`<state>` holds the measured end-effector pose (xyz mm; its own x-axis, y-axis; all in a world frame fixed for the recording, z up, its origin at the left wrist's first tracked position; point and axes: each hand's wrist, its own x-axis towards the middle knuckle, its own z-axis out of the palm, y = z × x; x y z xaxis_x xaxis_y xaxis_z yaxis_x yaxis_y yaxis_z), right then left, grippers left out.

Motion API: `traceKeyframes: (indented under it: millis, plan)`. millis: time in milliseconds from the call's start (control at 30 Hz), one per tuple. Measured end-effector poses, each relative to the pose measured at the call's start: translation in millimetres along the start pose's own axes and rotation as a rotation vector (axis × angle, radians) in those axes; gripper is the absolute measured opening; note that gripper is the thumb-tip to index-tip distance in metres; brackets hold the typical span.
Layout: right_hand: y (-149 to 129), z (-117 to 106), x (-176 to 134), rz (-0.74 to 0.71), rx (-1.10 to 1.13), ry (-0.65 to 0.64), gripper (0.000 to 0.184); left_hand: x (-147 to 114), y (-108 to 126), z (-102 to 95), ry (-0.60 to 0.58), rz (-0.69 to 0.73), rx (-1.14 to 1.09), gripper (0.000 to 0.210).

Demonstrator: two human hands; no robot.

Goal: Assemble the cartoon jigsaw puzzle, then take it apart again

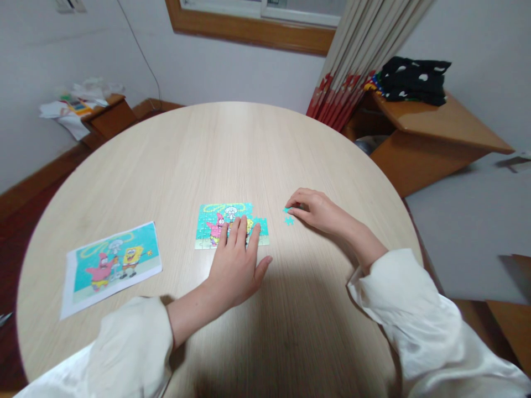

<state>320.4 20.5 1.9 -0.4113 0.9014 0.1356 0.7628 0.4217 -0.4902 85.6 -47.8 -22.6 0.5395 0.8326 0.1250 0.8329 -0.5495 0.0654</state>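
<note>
A partly assembled jigsaw puzzle point(206, 224) with cartoon figures on turquoise lies in the middle of the table; its upper right corner is a gap. My left hand point(235, 265) rests on its lower part, fingers stretched out, hiding some of the picture. To the right of the puzzle, my right hand point(309, 209) has thumb and fingertips pinched at a turquoise puzzle piece point(286, 210), which is partly covered by the fingers. Just below it on the tabletop is another loose turquoise piece point(289, 220).
A printed sheet point(118, 262) with the same cartoon picture lies at the left of the round wooden table point(232, 149). Beyond the table stand a small cabinet with papers point(70, 116), a curtain point(352, 61) and a wooden cabinet point(448, 127) bearing black patterned cloth point(415, 80).
</note>
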Motion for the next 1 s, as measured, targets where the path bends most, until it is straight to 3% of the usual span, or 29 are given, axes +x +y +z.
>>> traceKeyframes:
  millis: [267, 467, 733, 1000]
  plan:
    - [-0.8, 4.4, 1.5, -0.011, -0.053, 0.022, 0.009, -0.2, -0.1, 0.5, 0.005, -0.006, -0.018, 0.062]
    - [1.1, -4.0, -0.1, -0.061, 0.05, 0.06, 0.009, -0.2, -0.2, 0.9, 0.006, -0.009, -0.015, 0.061]
    - [7.8, -10.0, -4.6, -0.085, -0.006, -0.098, 0.017, -0.3, 0.6, -1.8, -0.014, -0.002, 0.004, 0.063]
    - [4.5, -3.8, -4.9, -0.111, -0.016, -0.122, 0.012, 0.6, 0.1, -1.2, -0.022, 0.001, 0.012, 0.063]
